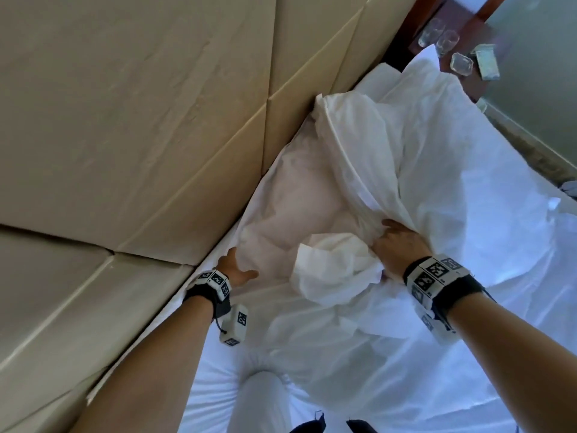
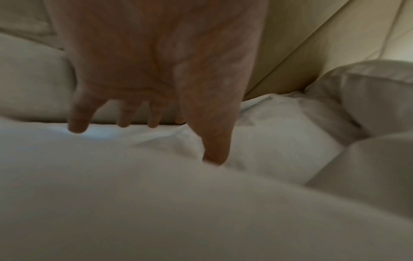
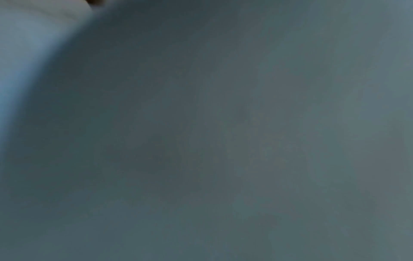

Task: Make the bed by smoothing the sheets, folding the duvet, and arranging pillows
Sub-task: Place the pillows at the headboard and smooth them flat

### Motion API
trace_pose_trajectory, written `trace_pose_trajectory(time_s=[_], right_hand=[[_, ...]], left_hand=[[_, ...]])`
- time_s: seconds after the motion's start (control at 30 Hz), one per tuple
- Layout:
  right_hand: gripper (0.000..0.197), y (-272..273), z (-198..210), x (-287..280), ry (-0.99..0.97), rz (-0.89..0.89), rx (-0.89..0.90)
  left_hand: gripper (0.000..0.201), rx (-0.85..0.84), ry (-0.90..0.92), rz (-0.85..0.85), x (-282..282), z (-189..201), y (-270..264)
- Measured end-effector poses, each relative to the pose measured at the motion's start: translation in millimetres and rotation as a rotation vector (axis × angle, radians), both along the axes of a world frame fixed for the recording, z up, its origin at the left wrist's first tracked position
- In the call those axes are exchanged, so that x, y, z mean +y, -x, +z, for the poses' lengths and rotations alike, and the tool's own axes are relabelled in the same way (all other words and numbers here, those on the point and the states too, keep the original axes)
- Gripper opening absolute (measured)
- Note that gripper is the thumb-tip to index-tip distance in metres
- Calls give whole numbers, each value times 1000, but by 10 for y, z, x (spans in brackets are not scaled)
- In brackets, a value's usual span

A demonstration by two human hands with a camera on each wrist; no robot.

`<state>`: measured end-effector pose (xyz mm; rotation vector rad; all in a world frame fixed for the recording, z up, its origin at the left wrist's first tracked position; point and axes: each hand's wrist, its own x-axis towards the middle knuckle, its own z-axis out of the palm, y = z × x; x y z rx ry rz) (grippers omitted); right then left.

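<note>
A white pillow [image 1: 293, 207] lies along the padded headboard [image 1: 125, 120] on the white sheet [image 1: 437, 370]. My left hand [image 1: 239, 270] grips its near end, thumb on top and fingers behind the edge; the left wrist view shows the same hand [image 2: 161, 113] on the pillow [image 2: 279, 132]. A loose white pillowcase [image 1: 374, 145] is draped over the far half of the pillow. My right hand [image 1: 396, 245] clutches a bunch of that fabric, its fingers buried in the folds. The right wrist view is covered by cloth and shows only a grey-blue blur.
A dark wooden nightstand [image 1: 418, 48] at the far end carries two drinking glasses [image 1: 437, 35] and a glass ashtray [image 1: 461, 64]. The beige headboard runs along the bed's left side. Wrinkled sheet spreads to the right, with floor [image 1: 537, 157] beyond it.
</note>
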<state>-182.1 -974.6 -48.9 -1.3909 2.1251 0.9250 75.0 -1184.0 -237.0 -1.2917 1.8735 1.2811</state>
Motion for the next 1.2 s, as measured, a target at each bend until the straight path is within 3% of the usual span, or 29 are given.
trace_pose_trajectory(time_s=[0.13, 0.33, 0.5, 0.63, 0.83, 1.1, 1.17, 1.2], right_hand=[[24, -29, -33, -64, 1, 5, 7], [17, -146, 3, -155, -52, 24, 21], [16, -211, 10, -245, -58, 49, 29], [19, -299, -43, -317, -35, 61, 44], [23, -401, -142, -434, 14, 40, 55], [26, -458, -266, -490, -45, 89, 49], [14, -499, -225, -509, -72, 96, 72], [17, -484, -274, -478, -15, 100, 60]], left_hand=[[115, -112, -62, 47, 74, -230, -284], [90, -147, -171, 264, 60, -258, -319], [104, -183, -32, 95, -55, -337, -354], [109, -120, -134, 138, -69, -376, -359], [118, -147, -93, 145, -74, -476, -302], [78, 189, -297, 294, 49, -439, -78], [80, 271, -314, 326, 63, -98, 38], [74, 345, -318, 307, 62, 79, 100]])
